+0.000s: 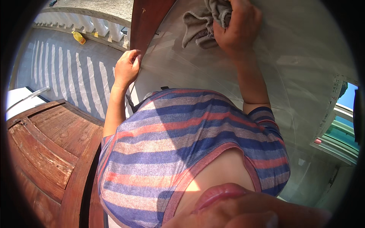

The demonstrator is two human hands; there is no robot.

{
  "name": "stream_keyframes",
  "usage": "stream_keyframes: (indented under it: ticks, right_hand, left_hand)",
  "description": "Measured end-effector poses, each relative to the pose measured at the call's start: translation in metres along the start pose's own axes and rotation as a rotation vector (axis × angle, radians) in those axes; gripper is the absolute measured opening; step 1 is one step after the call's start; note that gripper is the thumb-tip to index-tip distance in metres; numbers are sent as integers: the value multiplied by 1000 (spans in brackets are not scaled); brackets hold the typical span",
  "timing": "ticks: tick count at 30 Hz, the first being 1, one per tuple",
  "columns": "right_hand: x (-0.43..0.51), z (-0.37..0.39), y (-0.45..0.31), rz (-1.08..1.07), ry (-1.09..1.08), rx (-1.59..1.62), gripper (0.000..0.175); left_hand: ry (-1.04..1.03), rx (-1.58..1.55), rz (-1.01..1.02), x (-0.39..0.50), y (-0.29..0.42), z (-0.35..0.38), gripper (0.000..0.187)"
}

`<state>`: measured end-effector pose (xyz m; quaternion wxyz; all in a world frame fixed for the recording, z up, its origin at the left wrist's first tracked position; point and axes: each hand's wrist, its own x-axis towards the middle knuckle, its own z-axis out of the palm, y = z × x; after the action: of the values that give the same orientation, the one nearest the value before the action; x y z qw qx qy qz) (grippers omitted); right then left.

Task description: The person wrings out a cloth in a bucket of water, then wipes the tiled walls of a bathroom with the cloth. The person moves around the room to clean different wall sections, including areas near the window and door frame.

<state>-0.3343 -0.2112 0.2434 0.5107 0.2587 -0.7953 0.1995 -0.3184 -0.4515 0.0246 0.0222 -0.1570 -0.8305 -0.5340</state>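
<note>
My right hand point(239, 30) grips a crumpled grey cloth point(196, 24) near the top of the view. The cloth lies against a glossy grey tiled surface point(205, 68), with its folded edges hanging out to the left of my fingers. Farther left, my left hand point(127, 67) is raised with its fingers curled, beside the edge of a reddish-brown wooden frame point(144, 24). Its fingertips are partly hidden, so whether it grips that edge cannot be told.
A brown wooden panelled door point(45, 151) stands at the lower left. Beyond it, a yellow bottle point(79, 37) rests on a sunlit tiled floor point(65, 65) by a white balustrade point(85, 24). A window point(342, 122) is at the right.
</note>
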Motion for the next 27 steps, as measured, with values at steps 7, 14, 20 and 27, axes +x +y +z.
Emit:
stream_keyframes:
  ticks: [7, 14, 20, 27]
  right_hand:
    - [-13, -6, 4, -148, -373, -521, 47]
    - [-259, 54, 17, -108, -1006, -318, 41]
    - [-169, -45, -4, 158, -664, -267, 49]
    - [-103, -111, 14, -45, 0, -733, 34]
  left_hand:
    - [-44, 107, -96, -10, -21, -11, 20]
    - [4, -19, 17, 9, 4, -1, 20]
    - [-29, 113, -115, -2, -22, -22, 21]
    - [-90, 93, -100, 4, -29, 3, 21]
